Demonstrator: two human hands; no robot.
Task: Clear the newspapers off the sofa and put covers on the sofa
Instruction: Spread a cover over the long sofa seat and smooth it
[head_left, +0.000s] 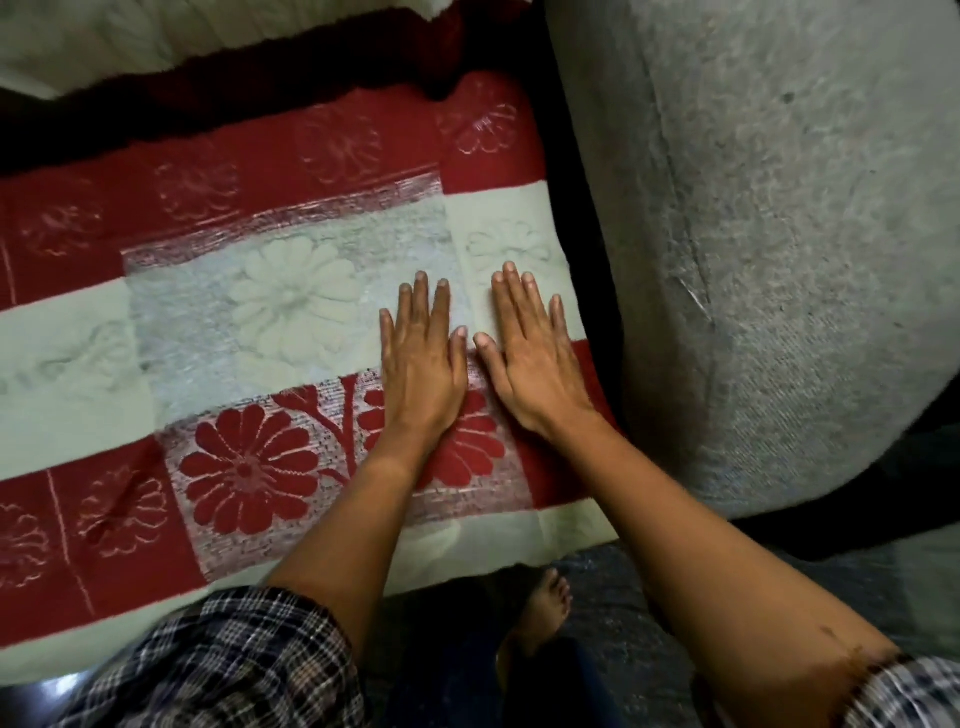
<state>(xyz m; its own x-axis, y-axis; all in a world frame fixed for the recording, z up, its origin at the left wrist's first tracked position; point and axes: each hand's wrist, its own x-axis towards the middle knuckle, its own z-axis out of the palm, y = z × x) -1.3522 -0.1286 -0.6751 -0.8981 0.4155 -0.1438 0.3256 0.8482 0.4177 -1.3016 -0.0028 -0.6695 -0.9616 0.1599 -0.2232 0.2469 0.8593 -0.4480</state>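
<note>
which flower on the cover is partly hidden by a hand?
The solid red flower in the lower red band, partly under the left hand. The bigger red one to its left and the pale one lie fully exposed.

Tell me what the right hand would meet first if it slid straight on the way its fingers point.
The right hand lies flat on the cover, fingers pointing up-frame. Its path looks free across the cover's pale flower square, then the red band; the sofa's back lies beyond, though depth is unclear.

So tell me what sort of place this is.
Probably a home living room: a red and cream flowered cover lies over a sofa seat, a grey padded armrest stands beside it, and a bare foot is on the floor.
</note>
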